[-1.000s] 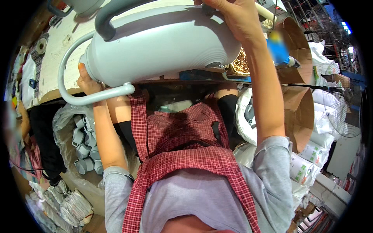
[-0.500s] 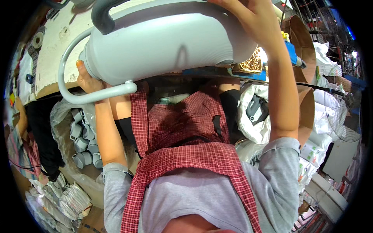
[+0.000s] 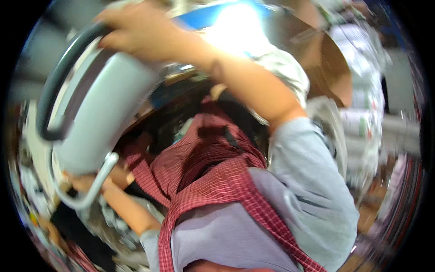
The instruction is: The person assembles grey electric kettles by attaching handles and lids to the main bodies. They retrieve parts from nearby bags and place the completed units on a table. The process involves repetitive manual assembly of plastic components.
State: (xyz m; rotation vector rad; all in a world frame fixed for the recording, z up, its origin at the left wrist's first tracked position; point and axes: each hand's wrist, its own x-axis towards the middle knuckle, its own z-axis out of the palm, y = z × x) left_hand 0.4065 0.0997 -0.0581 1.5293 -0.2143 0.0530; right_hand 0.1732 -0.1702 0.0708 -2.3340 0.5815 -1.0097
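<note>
Dark grey handle [image 3: 56,81] near its fingertips, our right hand [image 3: 140,34] holds the upper end of a pale grey thermos jug [image 3: 102,109]; our left hand [image 3: 82,182] holds the lower end, partly behind the curved bail [image 3: 96,186]. The jug slants between both hands, their fingers blurred. Nearer our body hangs our red checked apron [image 3: 199,179]; well to the right stands brown cardboard [image 3: 331,68].
</note>
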